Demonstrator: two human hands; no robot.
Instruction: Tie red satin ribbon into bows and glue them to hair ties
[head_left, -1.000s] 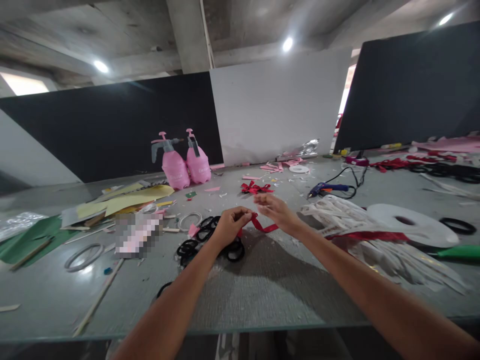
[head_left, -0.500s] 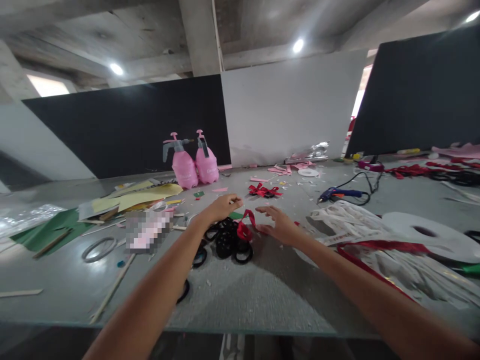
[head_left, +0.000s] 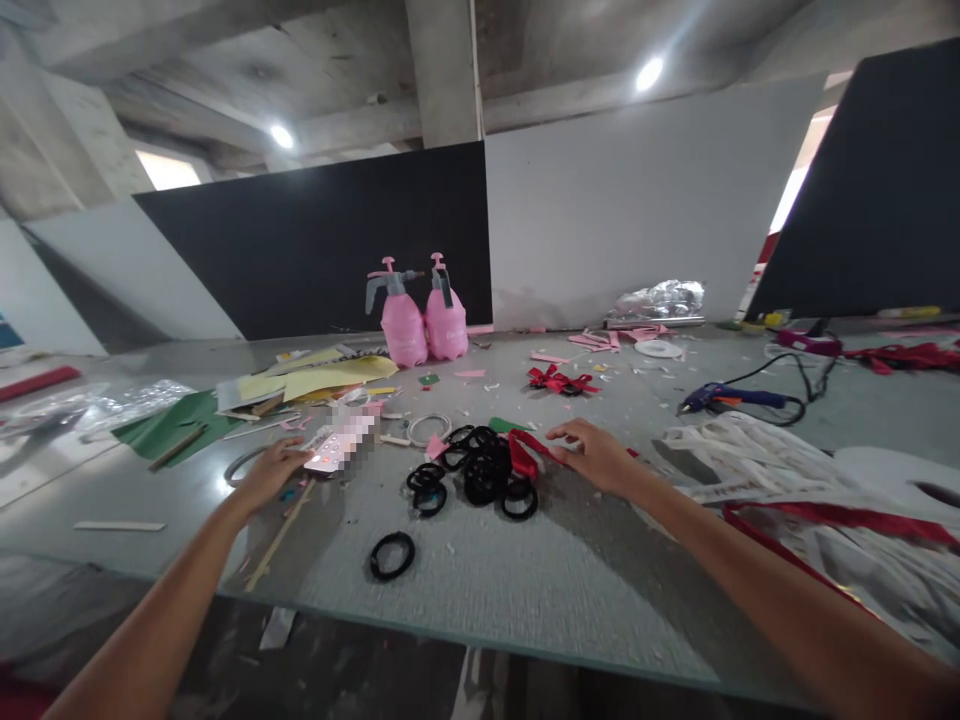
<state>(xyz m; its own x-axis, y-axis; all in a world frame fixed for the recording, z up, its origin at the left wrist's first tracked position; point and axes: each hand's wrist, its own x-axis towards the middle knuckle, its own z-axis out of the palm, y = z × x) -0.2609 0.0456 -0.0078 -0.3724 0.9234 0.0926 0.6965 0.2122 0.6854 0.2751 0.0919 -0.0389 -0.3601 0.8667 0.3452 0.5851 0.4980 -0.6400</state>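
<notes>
My left hand (head_left: 268, 472) reaches left across the grey table (head_left: 525, 580), fingers stretched out, touching the near end of a blurred pink and white object (head_left: 341, 445). My right hand (head_left: 592, 455) lies flat and open on the table, fingertips against a folded red ribbon (head_left: 525, 452). The ribbon rests on a pile of black rings (head_left: 476, 475). One black ring (head_left: 391, 555) lies apart, nearer to me.
Two pink spray bottles (head_left: 424, 322) stand at the back. Yellow and green paper sheets (head_left: 225, 400) and wooden sticks lie left. A red bow (head_left: 559, 380), a blue glue gun (head_left: 731, 397) with cable, white strips (head_left: 757, 460) and a red ribbon length sit right.
My left hand let go of the red ribbon and swung left to the blurred pink object. The ribbon dropped onto the black rings. My right hand flattened beside it. The view turned left.
</notes>
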